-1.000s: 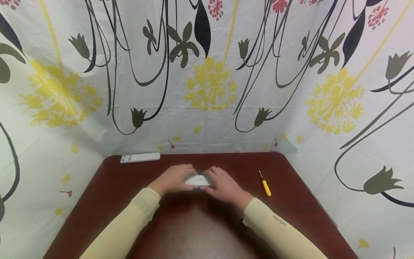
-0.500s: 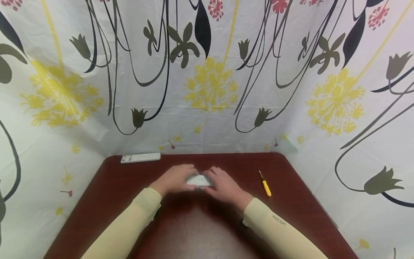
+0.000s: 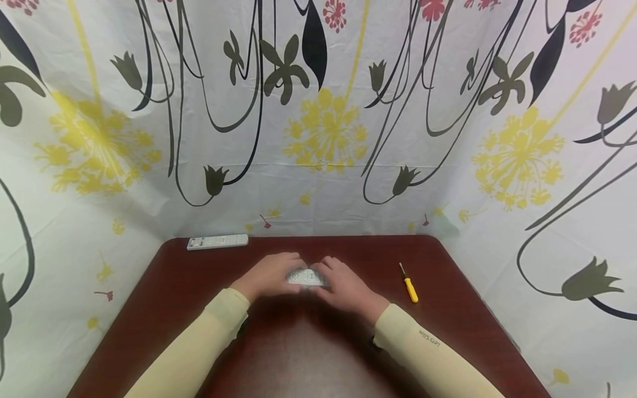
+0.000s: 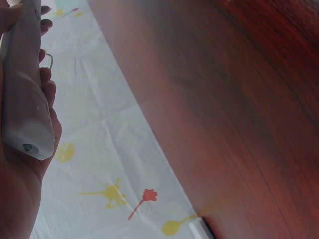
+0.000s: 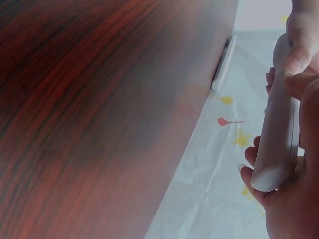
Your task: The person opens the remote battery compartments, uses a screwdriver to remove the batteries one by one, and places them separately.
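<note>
The person's left hand (image 3: pixel 271 275) and right hand (image 3: pixel 348 287) both grip a white remote (image 3: pixel 306 277), one at each end, above the reddish table (image 3: pixel 293 348). A second remote (image 3: pixel 217 242) lies near the table's far left corner, and a yellow screwdriver (image 3: pixel 409 286) lies to the right.

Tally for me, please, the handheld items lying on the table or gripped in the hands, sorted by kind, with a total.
Remote controls: 2 (held remote, far-edge remote)
Yellow-handled screwdriver: 1
Total: 3
</note>
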The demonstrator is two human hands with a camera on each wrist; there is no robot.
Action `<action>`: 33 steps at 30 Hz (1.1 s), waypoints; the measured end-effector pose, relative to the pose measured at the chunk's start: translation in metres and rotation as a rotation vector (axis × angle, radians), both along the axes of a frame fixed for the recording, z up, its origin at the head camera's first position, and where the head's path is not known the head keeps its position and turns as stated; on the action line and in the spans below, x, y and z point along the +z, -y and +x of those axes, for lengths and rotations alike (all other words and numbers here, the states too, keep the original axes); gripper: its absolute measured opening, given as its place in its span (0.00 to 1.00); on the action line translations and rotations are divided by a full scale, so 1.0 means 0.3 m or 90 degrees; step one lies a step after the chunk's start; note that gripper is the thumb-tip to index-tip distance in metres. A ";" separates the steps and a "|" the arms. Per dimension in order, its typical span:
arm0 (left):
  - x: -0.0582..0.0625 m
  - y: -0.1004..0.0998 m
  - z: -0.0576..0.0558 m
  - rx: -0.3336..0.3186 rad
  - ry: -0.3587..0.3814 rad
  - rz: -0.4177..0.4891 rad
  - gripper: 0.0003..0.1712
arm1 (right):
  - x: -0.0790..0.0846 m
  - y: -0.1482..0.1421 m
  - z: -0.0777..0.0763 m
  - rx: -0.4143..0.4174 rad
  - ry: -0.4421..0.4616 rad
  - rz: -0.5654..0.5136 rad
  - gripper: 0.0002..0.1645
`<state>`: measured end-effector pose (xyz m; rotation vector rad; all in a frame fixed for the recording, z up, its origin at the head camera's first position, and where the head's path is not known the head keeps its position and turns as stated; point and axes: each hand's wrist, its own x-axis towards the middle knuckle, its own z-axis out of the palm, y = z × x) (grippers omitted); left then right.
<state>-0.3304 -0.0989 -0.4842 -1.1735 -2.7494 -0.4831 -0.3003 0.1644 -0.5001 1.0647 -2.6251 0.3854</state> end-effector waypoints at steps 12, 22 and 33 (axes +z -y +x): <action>0.003 0.000 0.010 -0.003 -0.004 0.010 0.24 | 0.005 0.002 0.000 0.015 -0.001 0.007 0.27; 0.000 0.000 0.009 -0.004 -0.015 0.016 0.22 | 0.010 -0.003 -0.009 0.015 0.000 0.010 0.24; -0.009 -0.004 -0.002 0.004 -0.003 -0.003 0.21 | 0.009 -0.013 -0.018 0.024 0.005 0.004 0.23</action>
